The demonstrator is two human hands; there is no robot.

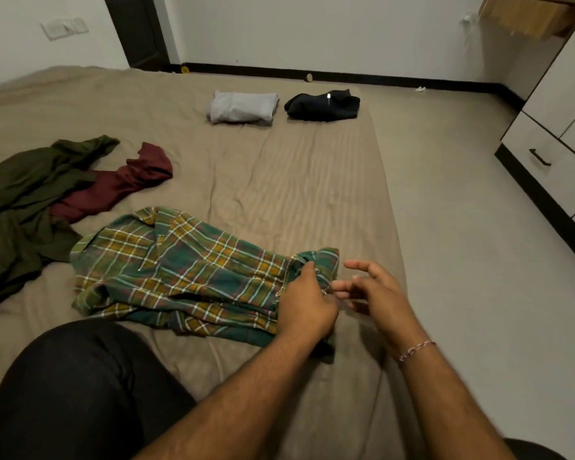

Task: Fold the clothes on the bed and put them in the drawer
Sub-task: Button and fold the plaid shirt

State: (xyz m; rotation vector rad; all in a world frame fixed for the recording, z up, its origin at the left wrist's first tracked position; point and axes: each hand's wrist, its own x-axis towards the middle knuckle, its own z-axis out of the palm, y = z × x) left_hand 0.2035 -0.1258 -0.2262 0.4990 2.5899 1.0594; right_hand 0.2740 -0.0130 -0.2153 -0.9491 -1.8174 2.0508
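Observation:
A green and yellow plaid shirt [186, 270] lies crumpled on the tan bed [279, 180] in front of me. My left hand [304, 302] grips the shirt's right end near its collar. My right hand [375, 293] hovers just beside it with fingers spread, holding nothing. A maroon garment [120, 184] and a dark olive garment [24, 200] lie unfolded at the left. Two folded pieces sit at the far end of the bed: a grey one [243, 107] and a black one [322, 106].
A white cabinet with a drawer and dark handle [540, 157] stands at the right, across a strip of pale floor [462, 227]. My knee in dark trousers [80, 386] is at the lower left. A dark door [136, 28] is at the back.

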